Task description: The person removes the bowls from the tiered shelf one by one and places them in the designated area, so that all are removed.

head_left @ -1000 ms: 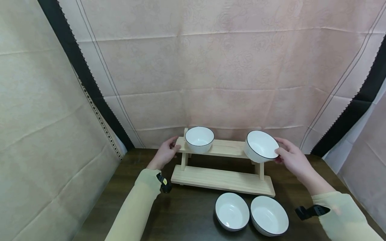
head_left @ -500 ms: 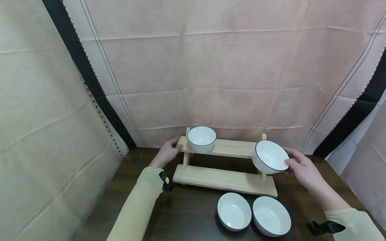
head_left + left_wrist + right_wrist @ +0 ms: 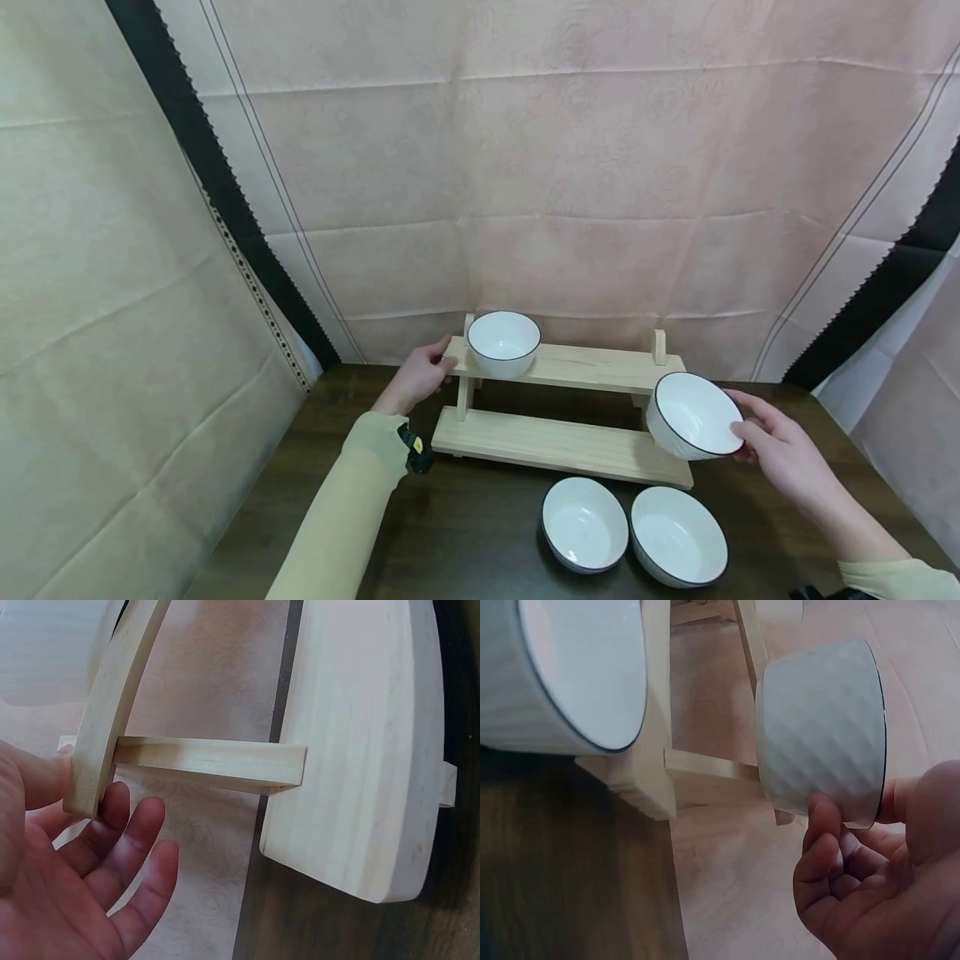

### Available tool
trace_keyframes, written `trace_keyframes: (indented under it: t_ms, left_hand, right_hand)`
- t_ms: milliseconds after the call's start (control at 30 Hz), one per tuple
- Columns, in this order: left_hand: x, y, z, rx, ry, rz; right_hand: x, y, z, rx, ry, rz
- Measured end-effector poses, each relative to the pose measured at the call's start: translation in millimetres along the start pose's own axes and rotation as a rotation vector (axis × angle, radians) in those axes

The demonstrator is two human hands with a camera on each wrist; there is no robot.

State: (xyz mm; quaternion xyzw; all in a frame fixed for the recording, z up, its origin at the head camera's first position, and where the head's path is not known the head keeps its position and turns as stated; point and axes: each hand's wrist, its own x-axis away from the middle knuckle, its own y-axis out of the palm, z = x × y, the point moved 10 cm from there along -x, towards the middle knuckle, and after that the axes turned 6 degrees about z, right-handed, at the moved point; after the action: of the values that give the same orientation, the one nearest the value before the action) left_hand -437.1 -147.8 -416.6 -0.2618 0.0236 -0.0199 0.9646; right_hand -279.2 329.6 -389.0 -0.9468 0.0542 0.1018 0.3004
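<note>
My right hand (image 3: 783, 450) pinches the rim of a white bowl (image 3: 693, 415) with a dark edge, thumb at the rim and fingers against the outside. The bowl tilts beside the right end of a two-tier wooden rack (image 3: 588, 367); its faceted outer wall shows in the right wrist view. At the rack's left end, my left hand (image 3: 416, 379) holds the upper board, thumb on one face and fingers on the other, as the left wrist view shows. A second white bowl (image 3: 503, 337) rests on the left part of the upper board, near that hand.
Two more white bowls (image 3: 585, 525) (image 3: 678, 537) stand side by side on the dark wooden table (image 3: 450, 533), in front of the rack. The lower board (image 3: 555, 446) carries nothing. A pale cloth wall (image 3: 570, 183) rises behind the rack.
My right hand has carried its bowl rightward and toward me, off the upper board's right end, uncovering the peg there. My left hand stays at the rack's left end.
</note>
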Motion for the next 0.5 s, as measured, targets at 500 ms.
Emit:
trace_keyframes:
  t_ms: [500]
  left_hand:
    - [0.5, 1.2, -0.8, -0.03, -0.038, -0.004]
  right_hand:
    - [24.4, -7.0, 28.8, 0.09, 0.014, -0.029]
